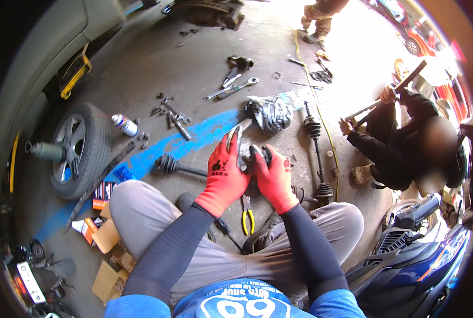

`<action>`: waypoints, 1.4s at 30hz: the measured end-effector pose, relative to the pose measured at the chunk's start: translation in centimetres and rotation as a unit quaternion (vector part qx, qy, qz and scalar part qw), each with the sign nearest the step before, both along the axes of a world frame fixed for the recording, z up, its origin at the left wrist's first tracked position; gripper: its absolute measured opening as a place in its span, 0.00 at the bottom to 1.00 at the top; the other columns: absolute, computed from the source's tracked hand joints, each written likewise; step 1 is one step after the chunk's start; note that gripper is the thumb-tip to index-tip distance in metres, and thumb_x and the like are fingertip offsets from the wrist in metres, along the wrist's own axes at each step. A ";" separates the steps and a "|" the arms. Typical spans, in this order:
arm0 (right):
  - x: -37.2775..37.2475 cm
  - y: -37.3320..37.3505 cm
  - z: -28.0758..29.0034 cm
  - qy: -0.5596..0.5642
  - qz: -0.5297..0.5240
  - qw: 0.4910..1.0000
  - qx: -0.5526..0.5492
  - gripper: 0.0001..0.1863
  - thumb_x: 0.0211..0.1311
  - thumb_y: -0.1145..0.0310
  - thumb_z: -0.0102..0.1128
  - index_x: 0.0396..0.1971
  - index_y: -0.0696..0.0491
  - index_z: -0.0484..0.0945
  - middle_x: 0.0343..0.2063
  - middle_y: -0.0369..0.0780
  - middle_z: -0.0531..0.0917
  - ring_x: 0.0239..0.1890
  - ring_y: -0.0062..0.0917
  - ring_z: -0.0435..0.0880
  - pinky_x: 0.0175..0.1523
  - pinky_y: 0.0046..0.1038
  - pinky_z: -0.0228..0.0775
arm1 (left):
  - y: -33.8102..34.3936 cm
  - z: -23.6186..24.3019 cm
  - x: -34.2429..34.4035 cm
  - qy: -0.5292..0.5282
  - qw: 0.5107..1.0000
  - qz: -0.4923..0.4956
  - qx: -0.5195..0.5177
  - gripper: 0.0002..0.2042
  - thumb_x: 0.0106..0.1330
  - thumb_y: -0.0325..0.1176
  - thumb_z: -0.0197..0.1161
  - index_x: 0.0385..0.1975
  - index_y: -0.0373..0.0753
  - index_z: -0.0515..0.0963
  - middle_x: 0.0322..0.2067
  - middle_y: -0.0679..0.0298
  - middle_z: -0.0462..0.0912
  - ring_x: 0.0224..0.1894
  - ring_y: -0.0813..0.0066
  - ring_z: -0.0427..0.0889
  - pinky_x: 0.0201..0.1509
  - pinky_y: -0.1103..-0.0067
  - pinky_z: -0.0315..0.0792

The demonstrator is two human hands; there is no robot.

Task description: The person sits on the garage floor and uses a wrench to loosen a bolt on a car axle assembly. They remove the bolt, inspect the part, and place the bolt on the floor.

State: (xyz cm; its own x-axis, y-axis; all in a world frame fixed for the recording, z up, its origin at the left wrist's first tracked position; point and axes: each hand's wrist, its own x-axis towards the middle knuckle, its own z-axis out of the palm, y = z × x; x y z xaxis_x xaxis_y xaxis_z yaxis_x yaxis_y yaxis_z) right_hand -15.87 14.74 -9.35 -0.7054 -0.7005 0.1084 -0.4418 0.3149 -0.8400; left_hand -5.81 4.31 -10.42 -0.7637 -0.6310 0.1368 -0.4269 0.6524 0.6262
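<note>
In the middle, my left hand (224, 172) and my right hand (273, 177), both in red gloves with dark palms, come together in front of me. They are closed around something dark and greyish that the gloves mostly hide. A flat light-grey piece (244, 125) shows beyond my left fingertips; I cannot tell whether I hold it. Beneath my hands, an axle shaft (191, 169) with a ribbed boot lies across the floor. Pliers (248, 218) with yellow handles lie just below my hands, between my legs. A crumpled black plastic bag (271, 114) lies beyond them.
A second axle shaft (316, 143) lies at right, beside a yellow cord (326, 124). Left are a wheel (80, 151), a spray can (125, 125) and cardboard boxes (108, 236). Ratchet (252, 81) and sockets lie ahead. A crouching person (406, 138) holds a long bar; a motorcycle (414, 259) stands lower right.
</note>
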 end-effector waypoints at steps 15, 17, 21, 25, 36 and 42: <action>-4.7 1.2 0.4 -0.390 -0.058 0.892 -0.221 0.07 0.69 0.69 0.61 0.35 0.58 0.80 0.27 0.33 0.83 0.29 0.13 0.77 0.35 0.23 0.71 | 0.1 -0.1 -2.2 0.144 0.966 -0.038 0.212 0.35 0.62 0.29 0.69 0.69 0.32 0.60 0.63 0.49 0.69 0.65 0.58 0.70 0.69 0.67 0.63; -5.3 1.3 -0.1 -0.557 -0.071 0.758 -0.331 0.06 0.69 0.71 0.60 0.41 0.57 0.80 0.33 0.33 0.83 0.35 0.16 0.81 0.43 0.22 0.75 | -0.1 0.0 -1.8 0.160 0.957 -0.029 0.240 0.31 0.67 0.27 0.64 0.69 0.33 0.61 0.64 0.51 0.68 0.65 0.61 0.70 0.69 0.69 0.64; -5.3 1.1 -0.5 -0.535 -0.082 0.748 -0.384 0.07 0.70 0.70 0.57 0.43 0.55 0.79 0.33 0.34 0.83 0.33 0.16 0.81 0.39 0.22 0.76 | -0.5 0.4 -1.1 0.200 0.897 -0.003 0.394 0.28 0.68 0.22 0.59 0.68 0.36 0.62 0.63 0.57 0.69 0.62 0.65 0.71 0.66 0.70 0.68; -4.7 1.2 0.0 -0.519 0.000 0.771 -0.370 0.11 0.72 0.66 0.55 0.47 0.55 0.77 0.37 0.34 0.83 0.37 0.15 0.81 0.44 0.23 0.76 | -0.6 0.5 -1.0 0.214 0.900 -0.029 0.379 0.25 0.70 0.21 0.56 0.67 0.35 0.63 0.62 0.58 0.70 0.60 0.66 0.73 0.64 0.72 0.70; -1.2 2.3 2.2 -0.421 0.202 0.882 -0.068 0.19 0.69 0.68 0.60 0.55 0.61 0.74 0.44 0.33 0.83 0.46 0.14 0.76 0.55 0.23 0.71 | -0.9 1.4 -0.2 0.241 0.890 -0.036 0.385 0.23 0.74 0.27 0.56 0.68 0.33 0.62 0.62 0.54 0.71 0.62 0.67 0.73 0.65 0.73 0.69; -3.0 2.8 2.6 -0.539 0.127 0.763 -0.333 0.11 0.71 0.70 0.54 0.50 0.56 0.76 0.39 0.35 0.83 0.40 0.18 0.82 0.48 0.23 0.75 | -0.6 2.8 1.8 0.254 0.908 -0.089 0.322 0.28 0.75 0.40 0.59 0.69 0.33 0.61 0.62 0.54 0.72 0.63 0.68 0.72 0.68 0.71 0.65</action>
State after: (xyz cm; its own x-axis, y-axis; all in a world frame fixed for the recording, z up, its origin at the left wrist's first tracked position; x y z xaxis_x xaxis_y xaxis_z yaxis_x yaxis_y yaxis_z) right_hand -18.84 17.52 -6.75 -0.4876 -0.8718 -0.0469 0.6430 -0.3223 -0.6947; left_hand -4.00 3.74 -7.63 -0.8032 -0.5773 0.1473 0.1011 0.1116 0.9886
